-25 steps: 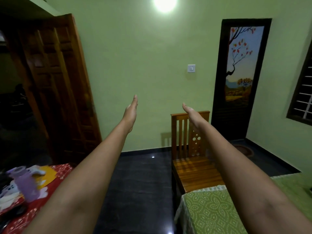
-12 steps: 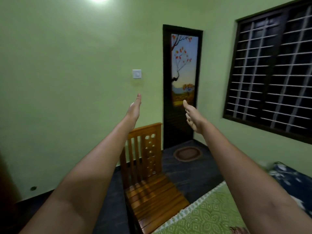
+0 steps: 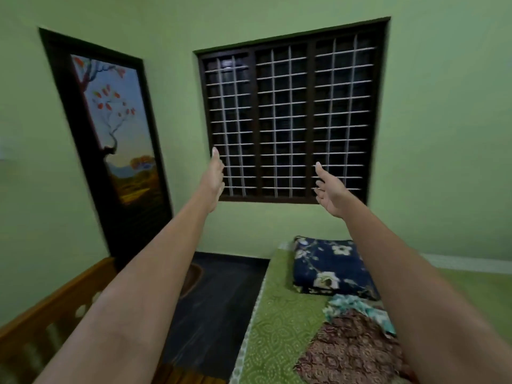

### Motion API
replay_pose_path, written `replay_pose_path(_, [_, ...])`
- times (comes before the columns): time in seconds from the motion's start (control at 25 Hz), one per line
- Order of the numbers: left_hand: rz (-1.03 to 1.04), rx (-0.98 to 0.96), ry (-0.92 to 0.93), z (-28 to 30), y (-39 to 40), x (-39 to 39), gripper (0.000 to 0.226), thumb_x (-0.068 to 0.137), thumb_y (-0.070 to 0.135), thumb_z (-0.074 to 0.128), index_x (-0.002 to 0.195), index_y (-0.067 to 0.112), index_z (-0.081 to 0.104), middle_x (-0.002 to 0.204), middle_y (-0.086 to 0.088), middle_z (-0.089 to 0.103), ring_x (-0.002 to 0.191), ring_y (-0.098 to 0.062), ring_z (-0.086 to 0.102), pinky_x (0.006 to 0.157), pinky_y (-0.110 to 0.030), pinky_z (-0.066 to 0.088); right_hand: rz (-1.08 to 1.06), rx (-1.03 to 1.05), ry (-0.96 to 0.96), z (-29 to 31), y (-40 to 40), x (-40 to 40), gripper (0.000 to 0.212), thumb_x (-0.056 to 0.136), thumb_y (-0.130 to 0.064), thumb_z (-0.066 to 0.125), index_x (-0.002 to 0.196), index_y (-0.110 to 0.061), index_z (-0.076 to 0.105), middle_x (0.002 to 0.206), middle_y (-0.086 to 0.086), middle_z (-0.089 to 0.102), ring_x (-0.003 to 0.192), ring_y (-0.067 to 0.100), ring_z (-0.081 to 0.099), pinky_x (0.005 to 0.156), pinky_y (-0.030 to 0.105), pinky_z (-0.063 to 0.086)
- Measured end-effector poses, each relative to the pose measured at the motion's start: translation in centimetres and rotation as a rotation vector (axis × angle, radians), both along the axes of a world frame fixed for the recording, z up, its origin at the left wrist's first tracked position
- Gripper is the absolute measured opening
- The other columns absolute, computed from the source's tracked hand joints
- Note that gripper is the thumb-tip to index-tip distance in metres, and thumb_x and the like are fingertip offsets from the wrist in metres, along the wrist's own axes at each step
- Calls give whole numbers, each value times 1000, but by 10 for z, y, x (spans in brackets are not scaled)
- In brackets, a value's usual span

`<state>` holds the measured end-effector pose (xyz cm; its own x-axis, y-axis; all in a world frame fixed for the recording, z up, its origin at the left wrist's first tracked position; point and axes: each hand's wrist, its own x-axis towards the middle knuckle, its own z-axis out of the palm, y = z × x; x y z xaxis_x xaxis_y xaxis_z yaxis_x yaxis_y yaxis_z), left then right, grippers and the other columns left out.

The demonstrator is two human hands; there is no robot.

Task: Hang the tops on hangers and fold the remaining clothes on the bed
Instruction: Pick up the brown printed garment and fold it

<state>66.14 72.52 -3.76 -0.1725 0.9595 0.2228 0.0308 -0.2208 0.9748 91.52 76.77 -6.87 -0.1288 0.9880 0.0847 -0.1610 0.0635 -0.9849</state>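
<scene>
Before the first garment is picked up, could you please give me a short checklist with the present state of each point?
1. Left hand free, fingers straight: ok.
2. Right hand free, fingers relaxed: ok.
3. Clothes on the bed: ok, a brown patterned garment and a teal floral garment lie crumpled beside the blue floral pillow.
4. Hangers in view: not ok, none visible.
5. Which garments are tops: cannot tell.
6. Hands near the clothes: not ok, both raised towards the window.
</scene>
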Motion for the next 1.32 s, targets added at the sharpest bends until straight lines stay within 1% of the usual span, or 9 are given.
replay_pose_path(0.32, [-307,-29,-32,-13,58,51,73,97,62,17,153,16,10,160,-2,13,147,-20,11,119,-38,13,-313,-7,-60,-12,-19,63,73,96,-54,42,153,-17,16,160,8,4,148,23,7,120,37,14])
replay_pose_path(0.48, [-386,-66,-19,-30,79,82,75,97,62,16,153,14,9,160,-4,10,148,-20,10,120,-38,11,-368,-56,-150,-23,-24,89,73,95,-54,43,152,-17,19,160,7,6,142,17,22,118,37,17])
replay_pose_path(0.68, [-423,-113,-18,-52,101,130,77,95,65,17,153,15,9,160,-3,10,148,-20,10,120,-38,11,-387,-95,-200,-40,-10,139,72,95,-53,44,152,-15,20,160,9,6,147,25,9,118,38,16])
replay_pose_path(0.92, [-310,-311,79,-148,126,200,75,95,65,15,154,18,11,160,-4,13,146,-25,16,117,-44,15,-269,-322,-345,-147,20,201,69,98,-50,39,151,-12,19,159,10,11,146,27,15,117,41,18])
replay_pose_path(1.04, [-256,-473,137,-222,136,225,72,95,63,24,152,20,19,158,-4,21,142,-27,26,113,-46,26,-185,-494,-537,-223,41,232,59,101,-43,38,146,-6,31,149,16,34,136,33,35,108,42,33])
replay_pose_path(1.12, [-256,-589,236,-284,133,234,64,97,55,34,149,17,30,148,-7,39,131,-28,42,104,-44,38,-175,-586,-673,-281,54,242,39,101,-30,43,130,-4,49,129,16,53,119,29,51,97,36,43])
replay_pose_path(1.16, [-256,-643,320,-319,129,236,58,98,48,39,145,14,37,134,-8,51,117,-25,52,98,-41,43,-152,-602,-752,-311,59,245,28,100,-25,46,117,-6,57,117,14,59,109,25,55,91,33,44])
replay_pose_path(1.24, [-279,-719,590,-391,119,239,46,99,38,46,138,13,48,120,-8,60,99,-19,56,89,-35,46,-60,-652,-840,-377,60,245,14,98,-23,49,94,-14,60,89,3,58,92,20,52,77,27,42])
replay_pose_path(1.32, [-420,-742,963,-461,107,236,42,98,36,48,137,19,49,132,-9,56,108,-22,57,91,-32,45,35,-626,-964,-439,55,239,18,98,-21,50,105,-11,63,87,0,58,81,18,50,61,24,42])
